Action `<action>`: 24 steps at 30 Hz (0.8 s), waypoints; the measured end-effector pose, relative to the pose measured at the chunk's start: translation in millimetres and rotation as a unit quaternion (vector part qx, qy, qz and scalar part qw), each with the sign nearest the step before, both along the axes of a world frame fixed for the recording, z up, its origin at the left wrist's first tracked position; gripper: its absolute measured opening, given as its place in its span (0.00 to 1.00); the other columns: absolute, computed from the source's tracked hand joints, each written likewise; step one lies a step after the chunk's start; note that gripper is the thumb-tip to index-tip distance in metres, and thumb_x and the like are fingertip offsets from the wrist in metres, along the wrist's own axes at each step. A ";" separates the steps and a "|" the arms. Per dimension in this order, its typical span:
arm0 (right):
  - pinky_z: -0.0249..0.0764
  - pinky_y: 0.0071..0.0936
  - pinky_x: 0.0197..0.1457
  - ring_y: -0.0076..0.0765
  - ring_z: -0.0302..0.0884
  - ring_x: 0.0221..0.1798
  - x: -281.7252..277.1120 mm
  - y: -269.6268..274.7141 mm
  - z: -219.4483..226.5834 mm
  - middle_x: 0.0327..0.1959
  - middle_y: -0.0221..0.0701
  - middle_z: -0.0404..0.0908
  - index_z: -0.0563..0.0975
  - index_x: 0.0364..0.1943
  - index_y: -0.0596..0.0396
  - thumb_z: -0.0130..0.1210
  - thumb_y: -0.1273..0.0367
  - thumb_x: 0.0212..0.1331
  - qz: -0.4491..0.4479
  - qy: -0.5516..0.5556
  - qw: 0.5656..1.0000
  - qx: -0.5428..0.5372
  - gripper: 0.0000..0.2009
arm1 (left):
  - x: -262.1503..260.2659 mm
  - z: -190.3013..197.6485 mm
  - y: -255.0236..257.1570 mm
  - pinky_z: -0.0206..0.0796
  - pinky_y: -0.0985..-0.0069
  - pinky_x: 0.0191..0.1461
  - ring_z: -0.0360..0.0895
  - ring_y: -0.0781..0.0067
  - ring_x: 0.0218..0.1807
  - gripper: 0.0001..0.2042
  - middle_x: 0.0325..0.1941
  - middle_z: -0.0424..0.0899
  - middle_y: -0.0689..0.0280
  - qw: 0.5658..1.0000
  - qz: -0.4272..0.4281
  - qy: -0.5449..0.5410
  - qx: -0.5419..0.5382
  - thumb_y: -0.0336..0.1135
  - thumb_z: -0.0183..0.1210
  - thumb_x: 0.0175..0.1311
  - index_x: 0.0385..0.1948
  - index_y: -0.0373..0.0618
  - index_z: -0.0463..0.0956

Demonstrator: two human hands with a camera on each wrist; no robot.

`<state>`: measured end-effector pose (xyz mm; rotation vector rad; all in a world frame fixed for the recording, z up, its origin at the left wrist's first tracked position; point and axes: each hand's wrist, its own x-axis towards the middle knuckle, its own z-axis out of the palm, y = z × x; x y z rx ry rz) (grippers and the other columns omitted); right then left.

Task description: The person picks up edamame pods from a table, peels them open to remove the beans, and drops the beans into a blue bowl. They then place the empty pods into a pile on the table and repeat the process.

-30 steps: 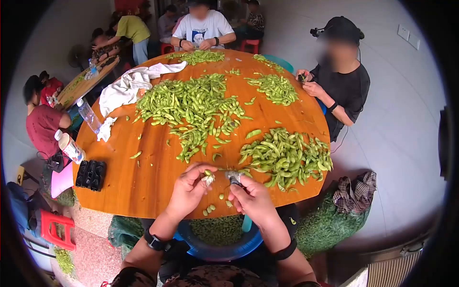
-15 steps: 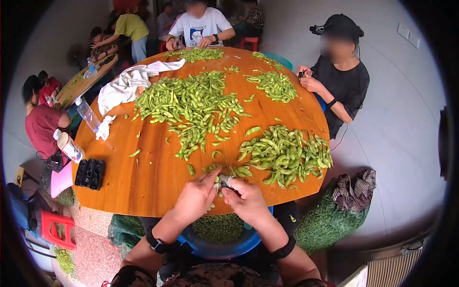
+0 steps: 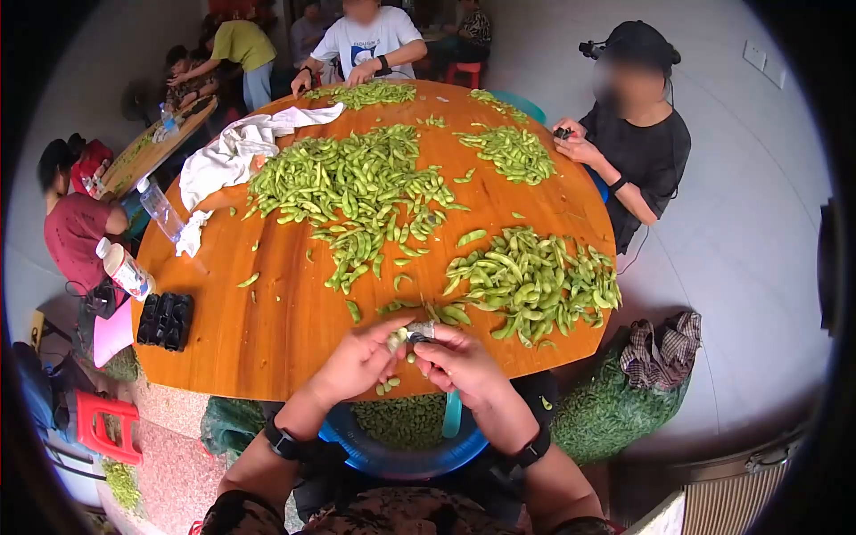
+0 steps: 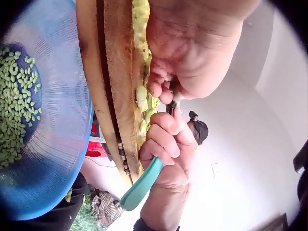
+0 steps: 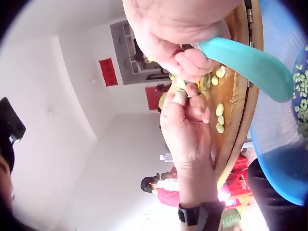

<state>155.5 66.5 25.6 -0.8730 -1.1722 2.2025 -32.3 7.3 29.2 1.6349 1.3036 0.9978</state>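
At the near edge of the round wooden table (image 3: 267,330) my two hands meet over a small green edamame pod (image 3: 403,337). My left hand (image 3: 385,346) pinches the pod between thumb and fingers. My right hand (image 3: 428,349) grips a small tool with a teal handle (image 3: 452,415), and its tip touches the pod. In the left wrist view the right hand's fingers (image 4: 163,139) curl round the teal handle (image 4: 142,185). A few shelled beans (image 3: 388,385) lie on the table edge under the hands. A blue basin (image 3: 357,446) of shelled beans sits below the edge.
A heap of pods (image 3: 535,281) lies just right of my hands and a larger heap (image 3: 357,187) at the table's middle. A white cloth (image 3: 236,152), bottles (image 3: 160,209) and a black tray (image 3: 163,321) are on the left. Other people sit round the table.
One second ago my hands were a little apart, the left holding the pod. They have since come together over the pod, closer to the table's near edge.
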 end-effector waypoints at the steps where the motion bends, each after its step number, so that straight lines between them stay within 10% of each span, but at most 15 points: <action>1: 0.54 0.13 0.17 0.11 0.59 0.16 0.6 2.3 0.0 0.22 0.20 0.71 0.77 0.41 0.49 0.54 0.71 0.63 0.017 0.014 1.000 -0.019 0.05 | -0.7 -1.4 -0.6 0.70 0.80 0.30 0.72 0.83 0.25 0.20 0.29 0.74 0.68 0.994 0.007 -0.101 -0.038 0.23 0.47 0.65 0.60 0.42 0.68; 3: 0.54 0.13 0.17 0.11 0.59 0.16 -1.0 2.7 2.5 0.22 0.20 0.71 0.78 0.41 0.50 0.54 0.71 0.63 0.010 0.003 1.000 -0.009 0.05 | -0.5 -5.7 0.3 0.69 0.81 0.29 0.71 0.84 0.24 0.19 0.27 0.73 0.70 0.977 0.013 -0.201 -0.075 0.24 0.47 0.66 0.60 0.43 0.69; 13: 0.64 0.16 0.27 0.13 0.68 0.26 -18.0 -16.9 0.9 0.24 0.20 0.75 0.78 0.44 0.54 0.53 0.73 0.62 -0.084 -0.113 0.954 0.264 0.08 | 13.9 5.3 2.8 0.70 0.81 0.29 0.75 0.83 0.24 0.16 0.26 0.80 0.70 0.992 0.106 0.023 0.060 0.23 0.45 0.62 0.51 0.39 0.72; 20: 0.64 0.14 0.25 0.13 0.66 0.22 -0.7 0.3 19.7 0.23 0.21 0.73 0.78 0.49 0.53 0.52 0.75 0.63 -0.193 -0.070 0.956 0.209 0.12 | 0.8 16.9 -10.2 0.71 0.81 0.33 0.77 0.79 0.26 0.20 0.37 0.79 0.62 0.986 0.131 -0.079 0.063 0.17 0.39 0.59 0.51 0.38 0.74; 24: 0.52 0.14 0.14 0.13 0.59 0.13 30.5 18.6 22.4 0.20 0.23 0.73 0.78 0.47 0.53 0.51 0.72 0.64 -0.236 -0.074 0.957 0.154 0.09 | -18.7 9.7 -15.8 0.72 0.74 0.38 0.79 0.69 0.32 0.15 0.41 0.78 0.59 0.981 0.104 0.149 0.071 0.18 0.48 0.56 0.43 0.39 0.77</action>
